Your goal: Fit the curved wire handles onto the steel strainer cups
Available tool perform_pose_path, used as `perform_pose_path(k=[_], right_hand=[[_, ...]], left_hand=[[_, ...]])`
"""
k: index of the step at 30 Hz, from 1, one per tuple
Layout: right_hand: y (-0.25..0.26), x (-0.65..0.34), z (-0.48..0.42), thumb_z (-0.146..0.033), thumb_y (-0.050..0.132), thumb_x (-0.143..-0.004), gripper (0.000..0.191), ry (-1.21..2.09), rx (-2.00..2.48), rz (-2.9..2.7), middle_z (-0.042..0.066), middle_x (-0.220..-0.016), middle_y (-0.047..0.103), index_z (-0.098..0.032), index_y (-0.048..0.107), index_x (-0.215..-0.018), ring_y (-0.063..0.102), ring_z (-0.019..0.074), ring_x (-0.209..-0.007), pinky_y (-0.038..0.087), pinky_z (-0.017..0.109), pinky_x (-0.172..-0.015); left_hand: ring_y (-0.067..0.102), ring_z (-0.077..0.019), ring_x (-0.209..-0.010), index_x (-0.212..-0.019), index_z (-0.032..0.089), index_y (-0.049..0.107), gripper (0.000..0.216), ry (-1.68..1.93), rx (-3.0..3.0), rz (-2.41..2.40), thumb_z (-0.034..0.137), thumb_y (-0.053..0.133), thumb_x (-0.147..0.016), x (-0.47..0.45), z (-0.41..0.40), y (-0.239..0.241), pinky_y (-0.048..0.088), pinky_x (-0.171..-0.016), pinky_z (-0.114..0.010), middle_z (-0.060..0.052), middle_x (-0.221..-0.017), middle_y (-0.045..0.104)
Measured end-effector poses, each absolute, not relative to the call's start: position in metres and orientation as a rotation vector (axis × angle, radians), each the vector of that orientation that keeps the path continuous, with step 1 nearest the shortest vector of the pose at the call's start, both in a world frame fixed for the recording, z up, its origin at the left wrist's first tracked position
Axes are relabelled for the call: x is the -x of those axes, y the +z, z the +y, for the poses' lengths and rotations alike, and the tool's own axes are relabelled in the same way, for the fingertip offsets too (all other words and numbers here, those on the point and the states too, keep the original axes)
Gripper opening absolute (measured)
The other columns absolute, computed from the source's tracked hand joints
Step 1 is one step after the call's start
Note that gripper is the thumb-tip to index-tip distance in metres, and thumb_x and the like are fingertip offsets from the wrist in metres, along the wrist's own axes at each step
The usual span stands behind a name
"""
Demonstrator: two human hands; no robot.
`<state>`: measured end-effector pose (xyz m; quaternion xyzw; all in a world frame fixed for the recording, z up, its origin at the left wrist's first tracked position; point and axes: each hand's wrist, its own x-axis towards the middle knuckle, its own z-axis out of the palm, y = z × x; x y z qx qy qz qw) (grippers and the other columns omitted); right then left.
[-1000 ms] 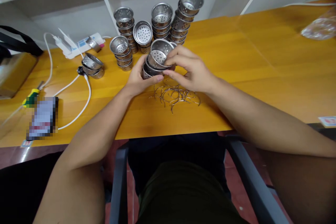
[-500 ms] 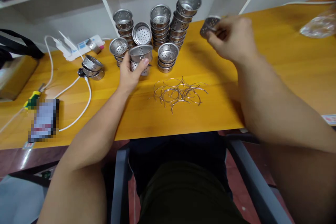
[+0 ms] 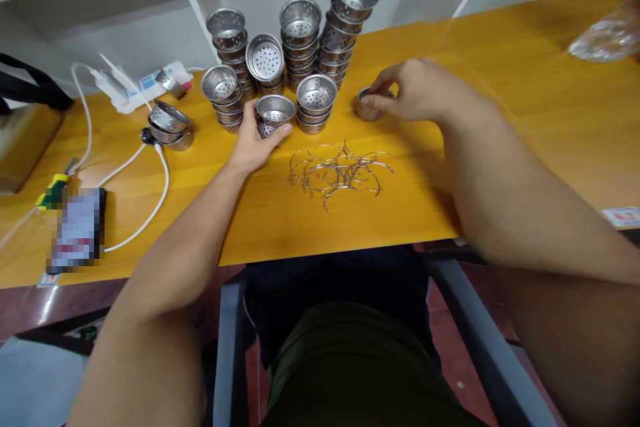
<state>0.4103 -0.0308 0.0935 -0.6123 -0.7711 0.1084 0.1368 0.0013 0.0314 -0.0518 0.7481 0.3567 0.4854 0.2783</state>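
Right hand (image 3: 420, 90) pinches rim of a small perforated steel strainer cup (image 3: 367, 105) standing alone on the worktop (image 3: 500, 113), right of the stacks. Left hand (image 3: 255, 140) curls round a short cup stack (image 3: 273, 115). Cups prob. light, stiff, slick w/ thin edges; grip by rim.

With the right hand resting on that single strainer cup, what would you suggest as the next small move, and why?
Probably let go of the single cup: it appears to sit on the table under the right hand. The wire rings lie nearby, and the left hand grips a short stack.
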Motion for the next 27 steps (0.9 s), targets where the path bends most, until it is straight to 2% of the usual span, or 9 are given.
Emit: perform_pose_path(k=[2, 4, 6, 8, 11, 14, 19, 24, 27], right_hand=[[0.098, -0.407, -0.038, -0.044, 0.089, -0.120, 0.024, 0.302, 1.667, -2.231, 0.016, -0.112, 0.092, -0.025, 0.087, -0.105, 0.078, 0.0366, -0.102, 0.062, 0.056, -0.104], [0.099, -0.398, -0.044, -0.045, 0.091, -0.116, 0.027, 0.485, 1.538, -2.411, 0.013, -0.104, 0.090, -0.024, 0.087, -0.099, 0.076, 0.0322, -0.093, 0.061, 0.052, -0.096], [0.097, -0.385, -0.049, -0.042, 0.091, -0.113, 0.023, 0.715, 1.460, -2.633, 0.010, -0.101, 0.090, -0.022, 0.089, -0.101, 0.075, 0.0279, -0.087, 0.057, 0.047, -0.088], [0.092, -0.371, -0.052, -0.038, 0.089, -0.112, 0.018, 0.795, 1.510, -2.750, 0.009, -0.100, 0.090, -0.022, 0.089, -0.104, 0.075, 0.0265, -0.086, 0.053, 0.045, -0.083], [0.086, -0.355, -0.055, -0.029, 0.083, -0.113, 0.013, 0.696, 1.619, -2.775, 0.006, -0.097, 0.088, -0.024, 0.085, -0.101, 0.074, 0.0247, -0.084, 0.051, 0.042, -0.079], [0.086, -0.348, -0.059, -0.019, 0.078, -0.110, 0.016, 0.602, 1.622, -2.822, 0.005, -0.089, 0.085, -0.025, 0.084, -0.096, 0.070, 0.0231, -0.077, 0.050, 0.041, -0.076], [0.091, -0.345, -0.063, -0.018, 0.080, -0.103, 0.011, 0.560, 1.656, -2.873, 0.003, -0.084, 0.079, -0.024, 0.081, -0.094, 0.067, 0.0242, -0.075, 0.047, 0.043, -0.075], [0.090, -0.354, -0.059, -0.020, 0.082, -0.107, 0.024, 0.631, 1.509, -2.808, 0.001, -0.084, 0.074, -0.027, 0.066, -0.091, 0.060, 0.0211, -0.075, 0.042, 0.040, -0.075], [0.089, -0.364, -0.053, -0.022, 0.078, -0.108, 0.024, 0.637, 1.370, -2.768, 0.001, -0.083, 0.072, -0.026, 0.064, -0.089, 0.060, 0.0215, -0.077, 0.043, 0.040, -0.080]], left_hand=[[0.083, -0.0400, -0.153, -0.158, 0.030, 0.055, 0.113, 1.300, -2.031, 0.953, 0.106, 0.102, -0.089, -0.003, 0.033, -0.054, 0.068, -0.143, -0.067, -0.016, -0.153, 0.081], [0.082, -0.0414, -0.155, -0.157, 0.029, 0.056, 0.118, 1.317, -2.066, 0.989, 0.110, 0.102, -0.084, -0.003, 0.033, -0.054, 0.065, -0.145, -0.068, -0.016, -0.156, 0.080], [0.083, -0.0421, -0.154, -0.156, 0.029, 0.057, 0.123, 1.334, -2.086, 1.042, 0.116, 0.098, -0.080, -0.001, 0.033, -0.054, 0.065, -0.145, -0.069, -0.015, -0.156, 0.079], [0.084, -0.0416, -0.151, -0.156, 0.029, 0.057, 0.124, 1.342, -2.101, 1.071, 0.119, 0.095, -0.079, 0.002, 0.031, -0.054, 0.067, -0.142, -0.069, -0.015, -0.155, 0.079], [0.085, -0.0415, -0.149, -0.157, 0.029, 0.058, 0.119, 1.362, -2.139, 1.053, 0.115, 0.097, -0.084, 0.007, 0.029, -0.052, 0.068, -0.142, -0.069, -0.015, -0.154, 0.079], [0.084, -0.0420, -0.152, -0.159, 0.029, 0.058, 0.111, 1.419, -2.172, 1.027, 0.105, 0.101, -0.090, 0.008, 0.026, -0.046, 0.068, -0.143, -0.069, -0.014, -0.155, 0.079], [0.082, -0.0426, -0.158, -0.161, 0.031, 0.057, 0.107, 1.471, -2.178, 1.037, 0.092, 0.109, -0.091, 0.004, 0.021, -0.041, 0.066, -0.147, -0.070, -0.013, -0.159, 0.078], [0.082, -0.0413, -0.157, -0.163, 0.031, 0.056, 0.108, 1.471, -2.173, 1.013, 0.097, 0.105, -0.092, 0.007, 0.026, -0.045, 0.066, -0.145, -0.068, -0.014, -0.159, 0.077], [0.079, -0.0423, -0.161, -0.165, 0.031, 0.054, 0.113, 1.524, -2.182, 0.993, 0.101, 0.103, -0.091, 0.011, 0.029, -0.044, 0.064, -0.147, -0.068, -0.014, -0.162, 0.076]])
